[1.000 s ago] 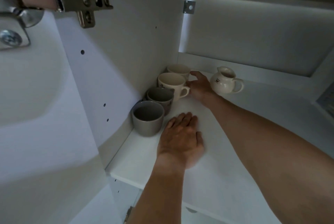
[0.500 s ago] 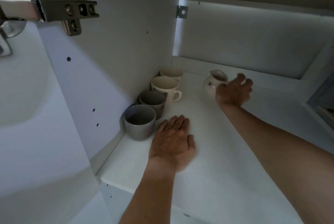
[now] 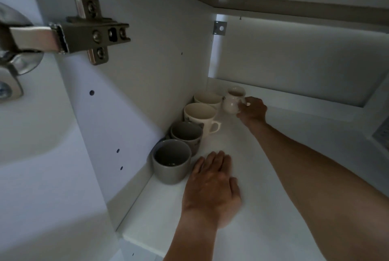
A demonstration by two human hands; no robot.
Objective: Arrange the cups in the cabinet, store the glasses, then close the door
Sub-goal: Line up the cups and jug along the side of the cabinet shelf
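Inside the white cabinet, your right hand [image 3: 251, 111] reaches to the back of the shelf [image 3: 273, 208] and closes its fingers around the small cream jug [image 3: 232, 102], gripping it from the jug's 3 o'clock side; the jug sits at the hand's 10 o'clock, in contact with the fingertips, and whether its base rests on the shelf or is just lifted cannot be told. Your left hand [image 3: 211, 185] lies flat near the front of the shelf, palm down, fingers pressed together and pointing to 12 o'clock, holding nothing.

Four cups stand in a row along the left wall [image 3: 147, 84], running from front to back. The nearest grey cup [image 3: 171, 160] sits at the left hand's 10 o'clock, just beside the fingertips but apart from them. Behind it, touching or nearly so, stands a second grey cup [image 3: 187, 136]. Next comes a cream mug [image 3: 200, 116] with its handle turned to 4 o'clock, and at the far end a second cream cup [image 3: 207, 99], partly hidden by the mug. The jug stands just beside this last cup, at its 3 o'clock.

The open door's metal hinge [image 3: 84, 35] fills the upper left, at 10 o'clock from the cups, and a small metal bracket [image 3: 220, 28] is fixed in the back corner at 12 o'clock
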